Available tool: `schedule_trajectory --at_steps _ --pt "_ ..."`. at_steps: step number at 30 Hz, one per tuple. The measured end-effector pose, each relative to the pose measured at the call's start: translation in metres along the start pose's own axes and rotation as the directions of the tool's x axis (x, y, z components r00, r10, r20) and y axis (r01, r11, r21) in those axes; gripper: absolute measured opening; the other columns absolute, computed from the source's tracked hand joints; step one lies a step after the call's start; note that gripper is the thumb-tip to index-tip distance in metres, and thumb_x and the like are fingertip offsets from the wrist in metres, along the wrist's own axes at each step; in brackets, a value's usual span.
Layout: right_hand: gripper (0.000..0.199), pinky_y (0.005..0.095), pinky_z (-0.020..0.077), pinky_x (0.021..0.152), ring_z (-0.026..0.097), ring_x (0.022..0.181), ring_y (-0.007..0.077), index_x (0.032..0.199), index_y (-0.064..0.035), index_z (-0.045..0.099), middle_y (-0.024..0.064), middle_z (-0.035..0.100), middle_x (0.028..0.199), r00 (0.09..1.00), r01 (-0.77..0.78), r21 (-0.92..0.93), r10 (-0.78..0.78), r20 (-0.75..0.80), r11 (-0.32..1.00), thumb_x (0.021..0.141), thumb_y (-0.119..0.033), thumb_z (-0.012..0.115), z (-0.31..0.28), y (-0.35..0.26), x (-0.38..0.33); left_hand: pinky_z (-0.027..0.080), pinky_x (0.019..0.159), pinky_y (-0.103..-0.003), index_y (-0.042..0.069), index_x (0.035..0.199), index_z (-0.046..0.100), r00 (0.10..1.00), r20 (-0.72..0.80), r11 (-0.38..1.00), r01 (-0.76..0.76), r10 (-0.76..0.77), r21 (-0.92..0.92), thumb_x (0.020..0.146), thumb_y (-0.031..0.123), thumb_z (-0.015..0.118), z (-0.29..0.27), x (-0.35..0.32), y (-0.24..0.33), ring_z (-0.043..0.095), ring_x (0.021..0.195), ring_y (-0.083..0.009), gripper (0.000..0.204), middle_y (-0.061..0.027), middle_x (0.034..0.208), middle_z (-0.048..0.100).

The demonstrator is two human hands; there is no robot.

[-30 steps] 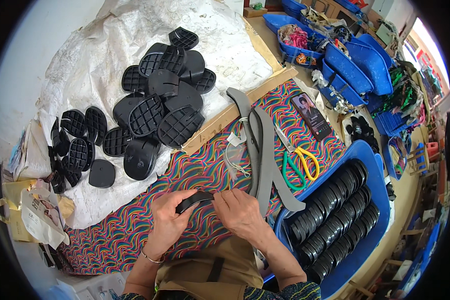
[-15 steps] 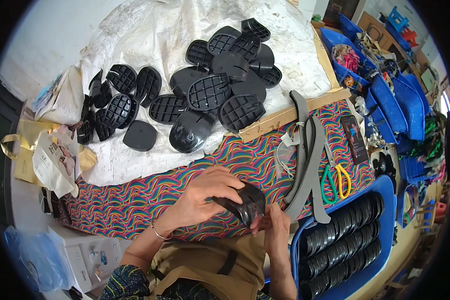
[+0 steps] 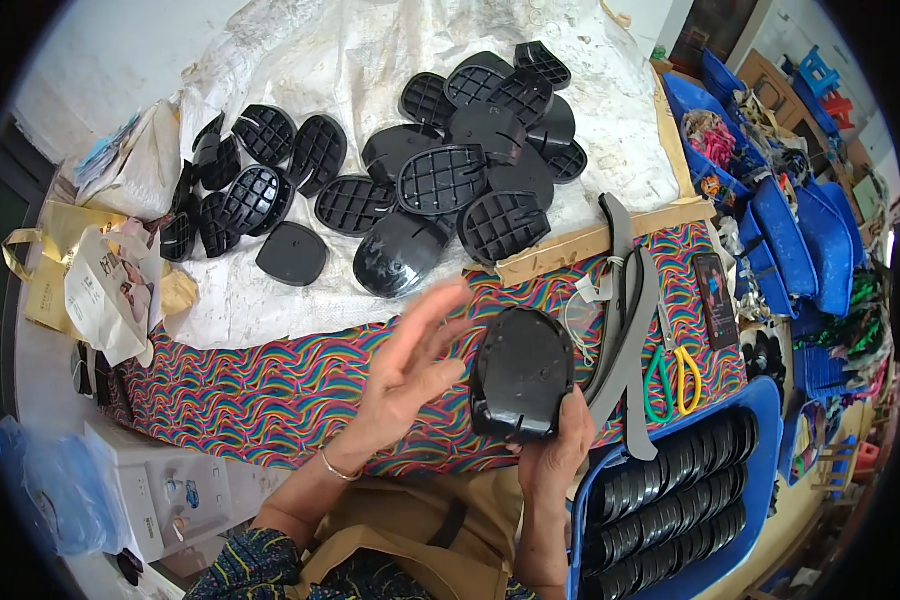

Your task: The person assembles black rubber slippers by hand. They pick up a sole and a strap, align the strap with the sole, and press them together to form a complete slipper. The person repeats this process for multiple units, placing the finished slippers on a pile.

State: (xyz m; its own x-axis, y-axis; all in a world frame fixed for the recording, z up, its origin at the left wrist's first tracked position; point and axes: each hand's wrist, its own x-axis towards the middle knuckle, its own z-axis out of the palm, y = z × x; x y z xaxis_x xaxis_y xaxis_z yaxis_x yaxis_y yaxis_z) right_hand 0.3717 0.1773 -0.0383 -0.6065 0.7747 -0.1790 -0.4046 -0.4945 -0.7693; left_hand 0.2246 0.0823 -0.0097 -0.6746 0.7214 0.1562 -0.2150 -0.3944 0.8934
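Note:
My right hand grips the lower edge of a rounded black plastic shell, its thumb along the right side. The shell is held upright above the patterned cloth, with its smooth, glossy face showing. To the left of it, my left hand is open, fingers spread and slightly blurred, the thumb close to the shell's edge but apart from it. Beyond my hands, several similar black plastic shells lie heaped on a white sheet, many with a gridded side up.
Right of my hands lie curved grey strips, scissors with green and yellow handles and a phone. A blue bin at the lower right holds stacked black shells. Paper bags stand at the left; blue baskets fill the far right.
My left hand has let go of the black shell and opened beside it. The right hand has tipped the shell up, so its broad face now shows.

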Motion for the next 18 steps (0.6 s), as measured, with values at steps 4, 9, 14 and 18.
schedule_trajectory --at_steps 4,9,14,18 --pt "0.034 0.0248 0.0517 0.046 0.062 0.062 0.0119 0.114 0.0023 0.057 0.0079 0.066 0.09 0.991 0.131 -0.029 -0.131 -0.02 0.991 0.102 -0.029 0.052 0.001 0.014 0.001 0.048 0.098 -0.034 -0.004 0.129 0.055 0.931 0.037 0.924 0.364 -0.362 -0.122 0.109 0.031 0.037 0.003 -0.019 -0.028 0.06 0.11 -0.015 0.044 -0.0098 0.124 0.062" --pt "0.033 0.0262 0.0514 0.044 0.063 0.063 0.0139 0.115 0.0017 0.056 0.0083 0.066 0.091 0.965 0.248 -0.17 -0.258 -0.04 0.954 0.101 -0.029 0.052 -0.002 0.03 -0.003 0.04 0.109 -0.036 -0.002 0.142 0.045 0.914 -0.102 0.884 0.344 -0.392 -0.316 0.108 0.028 0.039 0.014 -0.025 -0.042 0.052 0.127 -0.0185 0.045 -0.0105 0.14 0.054" --pt "0.028 0.0244 0.0523 0.048 0.063 0.068 0.0116 0.11 0.0002 0.057 0.0069 0.066 0.091 0.965 0.249 -0.188 -0.259 -0.03 0.95 0.101 -0.026 0.053 0.003 0.032 -0.007 0.05 0.076 -0.027 -0.001 0.105 0.062 0.942 -0.202 0.953 0.231 -0.27 -0.194 0.11 0.034 0.034 0.018 -0.024 -0.045 0.061 0.09 -0.0107 0.045 -0.005 0.099 0.066" --pt "0.03 0.0242 0.0523 0.053 0.063 0.071 0.0113 0.113 0.0007 0.057 0.0067 0.065 0.094 0.965 0.237 -0.263 -0.258 -0.047 0.935 0.101 -0.026 0.053 0.0 0.033 -0.01 0.043 0.067 -0.029 -0.001 0.09 0.058 0.981 -0.185 0.946 0.117 -0.063 0.301 0.109 0.027 0.039 0.002 -0.028 -0.064 0.055 0.079 -0.0088 0.039 -0.0071 0.086 0.061"
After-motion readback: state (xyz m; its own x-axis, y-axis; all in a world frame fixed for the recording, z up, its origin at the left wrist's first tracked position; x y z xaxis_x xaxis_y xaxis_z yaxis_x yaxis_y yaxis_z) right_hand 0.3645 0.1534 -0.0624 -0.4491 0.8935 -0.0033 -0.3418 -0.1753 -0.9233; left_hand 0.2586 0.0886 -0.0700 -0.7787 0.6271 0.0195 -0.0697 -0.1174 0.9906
